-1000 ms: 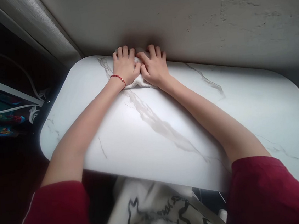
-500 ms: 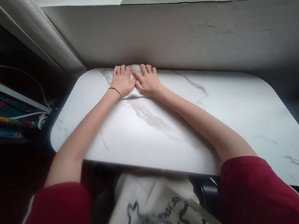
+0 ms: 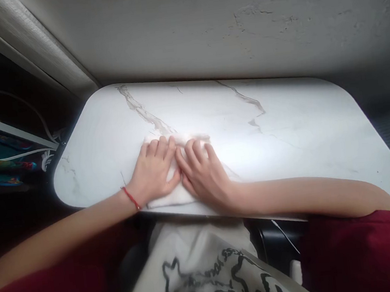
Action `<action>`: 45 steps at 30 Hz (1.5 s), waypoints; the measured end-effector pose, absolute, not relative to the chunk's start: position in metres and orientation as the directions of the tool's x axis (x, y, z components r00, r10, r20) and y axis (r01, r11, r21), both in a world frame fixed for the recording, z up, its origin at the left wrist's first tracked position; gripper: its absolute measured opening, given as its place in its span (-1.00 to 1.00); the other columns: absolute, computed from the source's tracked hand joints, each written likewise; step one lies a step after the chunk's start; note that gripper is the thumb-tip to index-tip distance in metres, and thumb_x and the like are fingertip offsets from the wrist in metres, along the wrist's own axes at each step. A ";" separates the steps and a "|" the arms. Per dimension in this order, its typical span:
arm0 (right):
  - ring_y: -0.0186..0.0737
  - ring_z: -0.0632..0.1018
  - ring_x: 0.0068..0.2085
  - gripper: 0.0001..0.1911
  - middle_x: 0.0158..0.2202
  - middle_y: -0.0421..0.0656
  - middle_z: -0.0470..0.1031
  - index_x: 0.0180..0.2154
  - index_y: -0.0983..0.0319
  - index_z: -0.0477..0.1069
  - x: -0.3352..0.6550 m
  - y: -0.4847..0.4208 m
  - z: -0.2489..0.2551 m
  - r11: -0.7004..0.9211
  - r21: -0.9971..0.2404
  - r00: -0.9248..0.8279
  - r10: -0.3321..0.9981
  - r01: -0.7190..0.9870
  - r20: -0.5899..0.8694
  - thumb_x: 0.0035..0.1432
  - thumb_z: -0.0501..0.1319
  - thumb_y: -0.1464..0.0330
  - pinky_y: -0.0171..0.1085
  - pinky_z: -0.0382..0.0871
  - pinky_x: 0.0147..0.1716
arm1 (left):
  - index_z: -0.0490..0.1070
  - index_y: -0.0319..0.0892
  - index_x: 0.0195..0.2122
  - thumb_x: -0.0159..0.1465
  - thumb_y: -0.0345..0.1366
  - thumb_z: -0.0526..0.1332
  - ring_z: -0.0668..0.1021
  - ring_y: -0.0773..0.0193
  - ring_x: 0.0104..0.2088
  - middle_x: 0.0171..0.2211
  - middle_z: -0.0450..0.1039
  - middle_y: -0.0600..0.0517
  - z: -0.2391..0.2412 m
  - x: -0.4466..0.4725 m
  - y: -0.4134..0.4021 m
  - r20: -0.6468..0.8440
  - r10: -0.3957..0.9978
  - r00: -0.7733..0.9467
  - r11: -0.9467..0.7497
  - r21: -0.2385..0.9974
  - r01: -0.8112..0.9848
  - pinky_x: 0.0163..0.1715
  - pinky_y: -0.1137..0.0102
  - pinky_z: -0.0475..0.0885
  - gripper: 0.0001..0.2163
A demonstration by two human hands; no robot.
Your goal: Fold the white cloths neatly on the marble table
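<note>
Cloth [image 3: 174, 196], white, lay slightly below and left of the frame's centre, on a marbled bench [image 3: 305, 130] near its lower edge. Left hand [image 3: 154, 171] and right hand [image 3: 202, 170] rested palm-down on it, side by side, fingers [image 3: 162, 148] slightly parted and bent. Red bracelet [image 3: 131, 198] encircled the left wrist [image 3: 137, 192]; grey wall [image 3: 176, 32] spanned the upper frame.

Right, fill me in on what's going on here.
A person's left hand and right hand rest side by side, palms down, on a white cloth, thumbs close together. The cloth lies on a white marble-patterned tabletop, left of its middle and close to the near edge. A red bracelet circles the left wrist, and a grey wall stands beyond the table's far edge.
</note>
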State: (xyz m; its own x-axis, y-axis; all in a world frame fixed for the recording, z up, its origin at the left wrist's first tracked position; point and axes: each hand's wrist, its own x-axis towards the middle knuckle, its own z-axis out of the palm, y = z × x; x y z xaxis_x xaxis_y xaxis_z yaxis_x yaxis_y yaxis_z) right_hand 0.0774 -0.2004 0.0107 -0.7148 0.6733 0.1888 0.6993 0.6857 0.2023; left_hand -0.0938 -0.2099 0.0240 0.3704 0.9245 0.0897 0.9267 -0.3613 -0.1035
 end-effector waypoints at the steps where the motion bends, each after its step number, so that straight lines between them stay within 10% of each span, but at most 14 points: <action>1: 0.32 0.34 0.15 -0.36 0.19 0.35 0.33 0.30 0.55 0.18 0.079 -0.206 0.012 0.680 0.238 -0.720 0.672 0.693 0.176 0.37 -0.10 0.24 0.15 0.25 0.06 | 0.22 -0.41 0.33 0.32 -0.14 0.01 0.44 -0.19 0.05 0.20 0.35 -0.38 0.024 -0.089 -0.215 0.078 0.925 0.371 -0.361 -0.118 0.925 0.05 0.02 0.30 -0.38; 45: 0.28 0.22 0.22 -0.38 0.24 0.14 0.20 0.40 0.15 0.06 0.164 0.039 -0.030 0.561 0.031 -0.535 0.769 0.827 0.349 0.43 -0.23 0.12 0.20 0.15 0.10 | 0.23 -0.19 0.26 0.35 0.08 0.04 0.25 -0.29 0.25 0.22 0.24 -0.30 -0.007 -0.028 0.030 0.288 0.899 0.329 -0.393 0.199 0.898 0.21 -0.07 0.12 -0.42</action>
State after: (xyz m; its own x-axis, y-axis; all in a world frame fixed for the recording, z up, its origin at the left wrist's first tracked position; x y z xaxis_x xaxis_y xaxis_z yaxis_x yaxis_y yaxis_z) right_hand 0.1637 0.0394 -0.0305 -0.5353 0.7693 0.3488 0.8269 0.5615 0.0308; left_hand -0.0276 0.0303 -0.0073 0.3294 0.8993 0.2877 0.8978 -0.3926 0.1993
